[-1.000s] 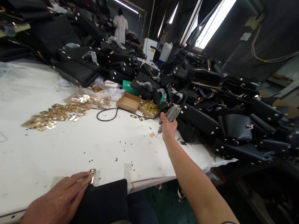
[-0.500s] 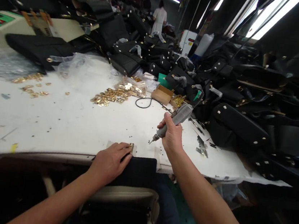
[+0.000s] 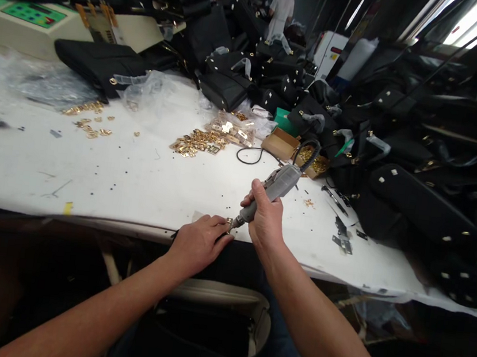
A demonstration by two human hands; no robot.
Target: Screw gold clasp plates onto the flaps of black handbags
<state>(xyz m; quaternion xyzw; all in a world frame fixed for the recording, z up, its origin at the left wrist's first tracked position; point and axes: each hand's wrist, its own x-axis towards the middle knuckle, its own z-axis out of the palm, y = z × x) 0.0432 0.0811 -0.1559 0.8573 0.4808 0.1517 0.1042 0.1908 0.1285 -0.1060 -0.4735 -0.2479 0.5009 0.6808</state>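
Note:
My right hand grips a grey electric screwdriver, its cable looping up from the rear end. The tool slants down to the left, and its tip is at a small gold metal clasp plate. Fingers of my left hand press around that plate at the table's front edge. Below them lies the dark flap of a black bag, whose light-lined opening faces up in front of my body. Whether the bit sits in a screw is too small to tell.
Gold metal fittings lie heaped on the white table. Behind are a cardboard box and many black bags. Tweezers and dark plates lie at right. A machine stands at left; a person stands far back.
My right hand has brought the screwdriver down and left, from above the table to the clasp plate. My left hand stays on the plate. The whole view has shifted.

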